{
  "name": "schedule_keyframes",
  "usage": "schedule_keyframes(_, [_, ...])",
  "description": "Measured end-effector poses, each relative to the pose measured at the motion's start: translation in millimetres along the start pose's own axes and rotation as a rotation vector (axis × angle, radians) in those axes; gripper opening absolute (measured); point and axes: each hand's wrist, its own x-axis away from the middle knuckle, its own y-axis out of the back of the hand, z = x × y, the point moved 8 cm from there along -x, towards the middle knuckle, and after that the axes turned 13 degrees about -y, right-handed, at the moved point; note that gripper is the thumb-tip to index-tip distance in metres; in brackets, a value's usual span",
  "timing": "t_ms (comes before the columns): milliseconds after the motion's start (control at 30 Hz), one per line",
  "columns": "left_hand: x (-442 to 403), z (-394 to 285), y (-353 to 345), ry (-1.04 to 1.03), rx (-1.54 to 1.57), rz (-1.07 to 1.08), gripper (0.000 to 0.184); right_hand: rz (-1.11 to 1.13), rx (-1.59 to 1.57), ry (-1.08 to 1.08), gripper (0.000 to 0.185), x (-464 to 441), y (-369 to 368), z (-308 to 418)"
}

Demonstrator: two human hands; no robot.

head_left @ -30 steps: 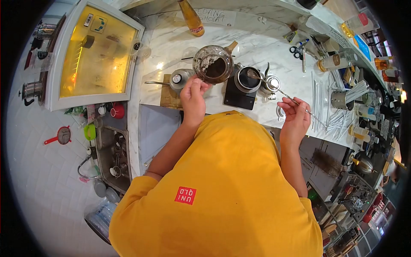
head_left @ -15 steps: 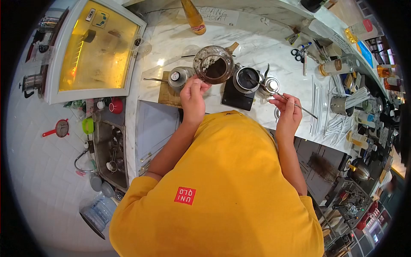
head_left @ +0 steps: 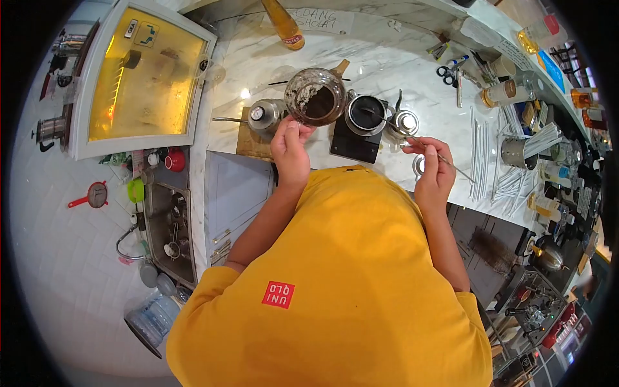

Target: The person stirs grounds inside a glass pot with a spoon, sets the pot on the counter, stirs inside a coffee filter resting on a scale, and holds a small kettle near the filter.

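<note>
A round glass pot (head_left: 298, 97) with a wooden handle is tilted up off the counter, with dark brown contents and pale specks inside. The fingers of my left hand (head_left: 291, 155) are closed on its near edge. To its right, a metal pot (head_left: 365, 132) holding dark liquid sits on a black scale (head_left: 353, 149). My right hand (head_left: 436, 171) pinches a long thin stirring spoon (head_left: 460, 171), whose far end reaches into that pot. Close to this hand stands a small steel kettle (head_left: 404, 122) with a black handle.
Left of the glass pot, a steel gooseneck kettle (head_left: 263, 116) stands by a wooden board (head_left: 253, 146). A bottle (head_left: 284, 24) is at the back. Scissors (head_left: 445, 75), straws (head_left: 478, 155) and a metal canister (head_left: 518, 153) lie to the right. A sink (head_left: 169, 226) is at left.
The camera view has shifted slightly. Both hands keep their holds; the spoon's end stays in the pot, with its shaft angled a little differently.
</note>
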Motion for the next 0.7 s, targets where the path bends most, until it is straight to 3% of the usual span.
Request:
schedule_keyframes(400, [8.3, -0.5, -8.0, -0.007, 0.018, 0.005, 0.029, 0.084, 0.278, 0.067, 0.021, -4.8, 0.1, 4.8])
schedule_keyframes(500, [6.4, -0.7, -5.1, 0.006, 0.02, 0.009, 0.029, 0.125, 0.252, 0.185, 0.021, -8.2, -10.8, 13.0])
schedule_keyframes(700, [4.1, 0.3, -11.1, -0.019, 0.032, 0.029, 0.026, 0.109, 0.26, 0.119, 0.02, -13.0, -6.8, 9.9])
